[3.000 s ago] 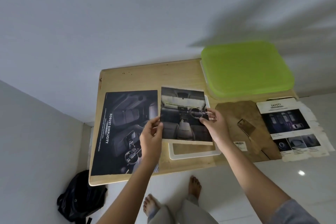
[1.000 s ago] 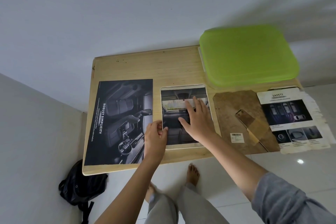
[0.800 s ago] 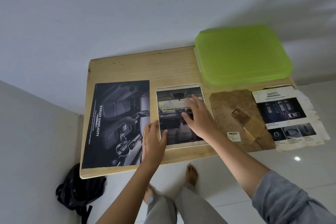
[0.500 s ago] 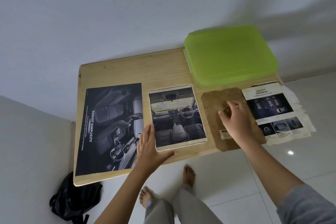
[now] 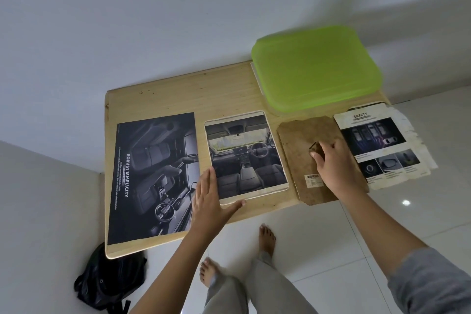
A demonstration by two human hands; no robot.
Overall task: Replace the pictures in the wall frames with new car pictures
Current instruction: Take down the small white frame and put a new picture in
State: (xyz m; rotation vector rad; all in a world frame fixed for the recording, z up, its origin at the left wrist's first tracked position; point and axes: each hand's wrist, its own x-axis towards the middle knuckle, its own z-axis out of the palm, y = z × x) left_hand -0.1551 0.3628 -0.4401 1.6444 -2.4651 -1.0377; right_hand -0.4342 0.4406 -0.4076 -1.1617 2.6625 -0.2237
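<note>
**Backing next, picture loose**

Right hand (image 5: 331,163) has left the picture (image 5: 244,155) for the backing (image 5: 298,135), fingers curled, pinching its stand (image 5: 313,146). Left hand (image 5: 207,201) lies flat, fingers spread, at the frame's (image 5: 254,200) near corner — picture just beside it, left of the pinch. Sliding the backing on could skew the picture — nothing pins it.

Home rm, prob.: bare feet (image 5: 266,238) on glossy white floor tiles (image 5: 318,237), low wood table (image 5: 191,89) by plain wall (image 5: 153,20), backpack (image 5: 109,283) on floor.

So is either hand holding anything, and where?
Right hand pinches the stand tip on the backing board; left hand rests open against the frame corner.
</note>
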